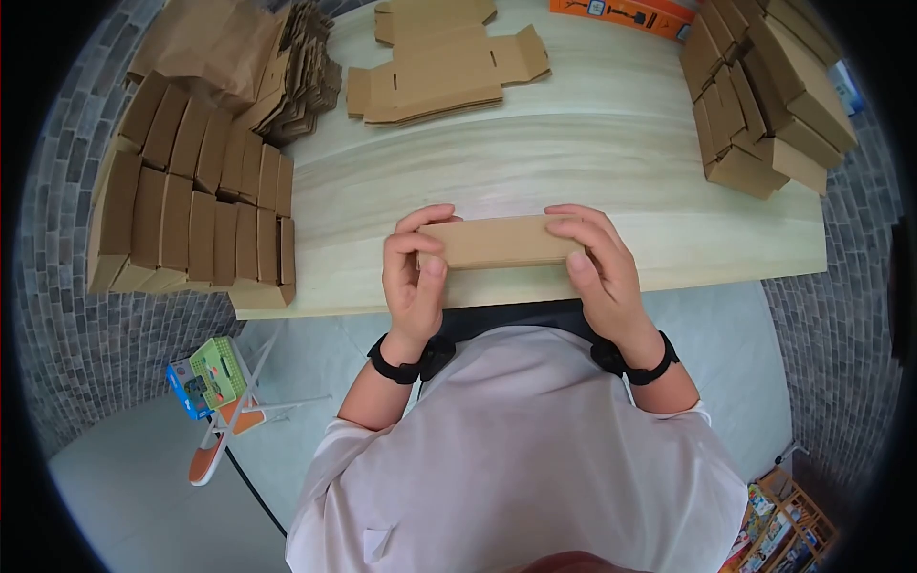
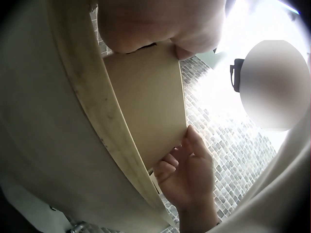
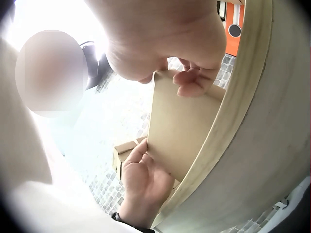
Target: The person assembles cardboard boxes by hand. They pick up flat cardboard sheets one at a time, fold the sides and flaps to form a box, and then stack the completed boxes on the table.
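Note:
A narrow brown cardboard box (image 1: 501, 243) is held between both hands close to the table's front edge. My left hand (image 1: 413, 272) grips its left end, the thumb on the near side and the fingers curled round the end. At the opposite end my right hand (image 1: 604, 267) holds it the same way, fingertips over the top. From below, the left wrist view shows a broad flat face of the box (image 2: 148, 104) between the two hands. The right wrist view shows that face (image 3: 182, 124) too, with the right hand's fingers (image 3: 190, 83) curled at its corner.
Upright folded boxes (image 1: 196, 210) stand in rows at the table's left, beside stacked flat cardboard (image 1: 301, 81) and brown paper (image 1: 205, 48). Unfolded box blanks (image 1: 439, 72) lie at the back. More boxes (image 1: 755, 105) are piled right, near an orange package (image 1: 626, 13).

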Action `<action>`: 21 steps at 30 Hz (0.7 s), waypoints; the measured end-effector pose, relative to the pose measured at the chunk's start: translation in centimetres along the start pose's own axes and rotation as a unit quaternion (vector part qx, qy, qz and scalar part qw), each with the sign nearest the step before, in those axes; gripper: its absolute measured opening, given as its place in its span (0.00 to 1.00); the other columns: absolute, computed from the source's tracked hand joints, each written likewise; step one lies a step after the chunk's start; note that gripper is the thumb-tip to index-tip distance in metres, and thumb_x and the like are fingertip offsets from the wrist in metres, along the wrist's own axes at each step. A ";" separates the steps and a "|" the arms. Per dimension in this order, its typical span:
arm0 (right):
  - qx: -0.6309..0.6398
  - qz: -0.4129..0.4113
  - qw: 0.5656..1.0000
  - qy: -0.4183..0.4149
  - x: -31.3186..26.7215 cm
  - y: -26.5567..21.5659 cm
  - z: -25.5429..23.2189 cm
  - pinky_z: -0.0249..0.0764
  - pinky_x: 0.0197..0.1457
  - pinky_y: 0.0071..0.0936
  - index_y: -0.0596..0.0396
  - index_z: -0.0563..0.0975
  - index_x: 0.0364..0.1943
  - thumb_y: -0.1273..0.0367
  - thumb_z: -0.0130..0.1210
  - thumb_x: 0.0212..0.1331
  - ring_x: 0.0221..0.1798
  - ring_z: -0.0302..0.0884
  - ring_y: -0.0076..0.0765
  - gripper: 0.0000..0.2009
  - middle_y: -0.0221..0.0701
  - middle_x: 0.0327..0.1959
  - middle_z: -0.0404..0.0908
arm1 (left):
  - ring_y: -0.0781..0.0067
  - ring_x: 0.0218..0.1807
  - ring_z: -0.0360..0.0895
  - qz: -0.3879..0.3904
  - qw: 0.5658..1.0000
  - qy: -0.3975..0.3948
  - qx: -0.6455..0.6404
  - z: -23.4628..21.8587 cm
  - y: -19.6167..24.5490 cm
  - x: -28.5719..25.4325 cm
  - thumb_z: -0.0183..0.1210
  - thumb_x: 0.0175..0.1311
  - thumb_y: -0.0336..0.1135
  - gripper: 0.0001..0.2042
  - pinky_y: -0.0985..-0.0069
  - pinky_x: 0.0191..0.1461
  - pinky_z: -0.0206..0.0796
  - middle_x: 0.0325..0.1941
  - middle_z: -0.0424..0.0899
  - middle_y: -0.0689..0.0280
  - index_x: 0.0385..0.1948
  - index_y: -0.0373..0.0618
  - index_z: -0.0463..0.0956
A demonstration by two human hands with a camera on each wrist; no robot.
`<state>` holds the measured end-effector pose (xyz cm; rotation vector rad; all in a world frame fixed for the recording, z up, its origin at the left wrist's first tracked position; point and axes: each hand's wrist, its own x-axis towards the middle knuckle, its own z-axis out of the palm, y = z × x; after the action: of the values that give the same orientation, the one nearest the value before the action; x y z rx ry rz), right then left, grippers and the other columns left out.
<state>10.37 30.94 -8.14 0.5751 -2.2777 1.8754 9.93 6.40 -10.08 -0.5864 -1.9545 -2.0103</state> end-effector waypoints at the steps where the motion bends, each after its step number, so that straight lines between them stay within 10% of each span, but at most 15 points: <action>1: -0.011 0.004 1.000 0.018 0.0 0.1 0.1 0.68 0.38 0.21 0.55 0.75 0.58 0.59 0.49 0.70 0.33 0.69 0.24 0.19 0.40 0.58 0.76 | 0.54 0.60 0.73 -0.021 0.999 0.020 -0.033 0.3 0.2 0.0 0.54 0.72 0.42 0.14 0.56 0.67 0.61 0.66 0.69 0.45 0.49 0.43 0.69; 6: 0.105 0.116 0.987 0.038 -0.2 -1.7 0.1 0.67 0.37 0.18 0.55 0.71 0.62 0.61 0.52 0.68 0.32 0.69 0.23 0.22 0.37 0.58 0.77 | 0.55 0.63 0.71 -0.068 0.994 0.036 -0.072 0.5 1.3 0.2 0.55 0.71 0.45 0.24 0.57 0.70 0.59 0.67 0.69 0.46 0.62 0.42 0.62; 12: 0.026 0.139 0.990 -0.017 -0.9 -1.8 -1.0 0.73 0.40 0.21 0.53 0.72 0.63 0.58 0.56 0.66 0.40 0.75 0.26 0.24 0.37 0.64 0.73 | 0.64 0.69 0.64 -0.117 0.961 0.065 0.244 -1.3 3.2 -1.1 0.37 0.75 0.60 0.32 0.71 0.66 0.57 0.69 0.69 0.57 0.61 0.39 0.70; 21: -0.017 0.064 0.997 0.030 -0.6 -0.8 -0.2 0.79 0.49 0.30 0.54 0.71 0.64 0.58 0.56 0.67 0.59 0.75 0.40 0.24 0.43 0.67 0.69 | 0.62 0.66 0.70 -0.162 0.981 0.022 0.099 -0.9 2.3 -1.5 0.46 0.77 0.43 0.21 0.66 0.68 0.62 0.69 0.69 0.56 0.64 0.39 0.67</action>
<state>11.24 31.15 -7.58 0.3714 -2.3533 1.8777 12.19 5.27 -8.77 -0.1828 -2.3101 -1.9455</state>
